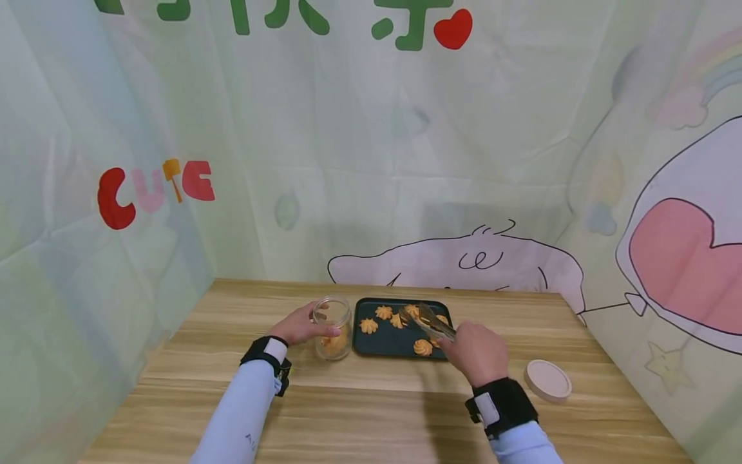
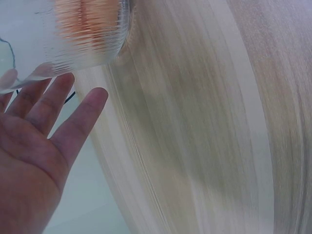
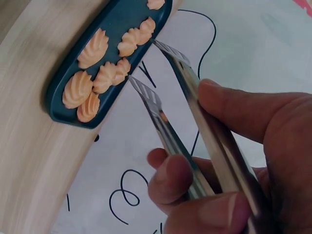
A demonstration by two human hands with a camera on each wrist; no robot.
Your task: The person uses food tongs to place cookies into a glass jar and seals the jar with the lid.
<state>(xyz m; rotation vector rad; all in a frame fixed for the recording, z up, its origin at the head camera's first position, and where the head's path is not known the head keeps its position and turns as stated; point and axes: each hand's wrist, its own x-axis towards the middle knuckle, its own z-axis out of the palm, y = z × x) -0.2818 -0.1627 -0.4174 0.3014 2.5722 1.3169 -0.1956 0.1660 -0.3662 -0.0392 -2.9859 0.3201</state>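
My left hand (image 1: 301,325) holds a clear ribbed glass jar (image 1: 332,312), its thumb across the front; cookies (image 1: 334,345) lie in the bottom. In the left wrist view, fingers (image 2: 53,100) extend along the jar (image 2: 34,34). My right hand (image 1: 478,353) grips metal tongs (image 1: 436,324) over a dark tray (image 1: 377,348). Their tips stand apart in the right wrist view with nothing between them. Several swirled piped cookies (image 1: 368,326) lie spread on the tray, some partly hidden by the tongs and hand.
A round pale lid (image 1: 547,380) lies on the wooden table (image 1: 371,412), right of my right wrist. The tray stands between the hands, near the table's back edge. A printed cloth backdrop (image 1: 371,161) rises behind the table and at both sides.
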